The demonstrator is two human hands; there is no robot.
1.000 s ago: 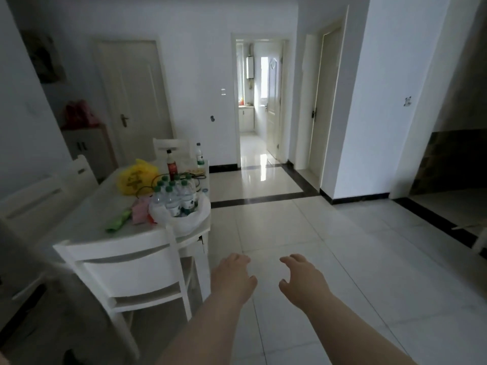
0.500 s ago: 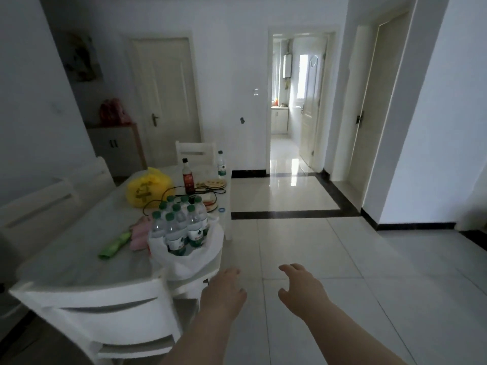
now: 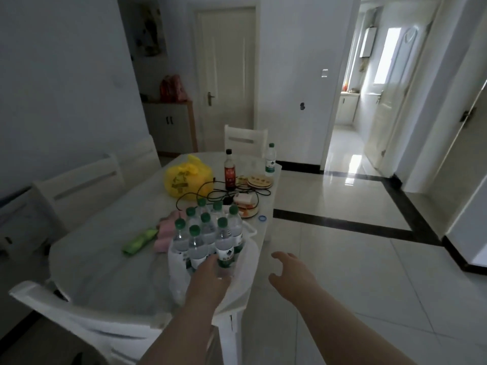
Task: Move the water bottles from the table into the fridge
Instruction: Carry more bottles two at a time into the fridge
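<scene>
While the left hand [image 3: 208, 275] reaches the front of the water bottles [image 3: 208, 233], I cannot tell if its fingers already close on the nearest one or only touch it, because the back of the hand hides them. The right hand [image 3: 290, 272] hangs over the floor [image 3: 342, 259] with fingers spread and a little bent, holding nothing. It is at 3 o'clock from the group and apart from it.

The bottles stand tight together in a white plastic bag [image 3: 175, 270], at about 5 o'clock on the table [image 3: 105, 259], close to its right edge. A single bottle [image 3: 270, 160] stands at the 1 o'clock corner. No fridge is in view.

I think pulling one bottle out may tip its neighbours, since they lean on each other. A pull on the loose bag toward 3 o'clock could drag the whole group over the near edge. The black cable [image 3: 210, 192] lies just behind the group at 12 o'clock and might catch.

Room to move seems good at 3 o'clock, where the floor is open. At 7 o'clock a white chair [image 3: 79, 320] stands against the table and blocks that side.
</scene>
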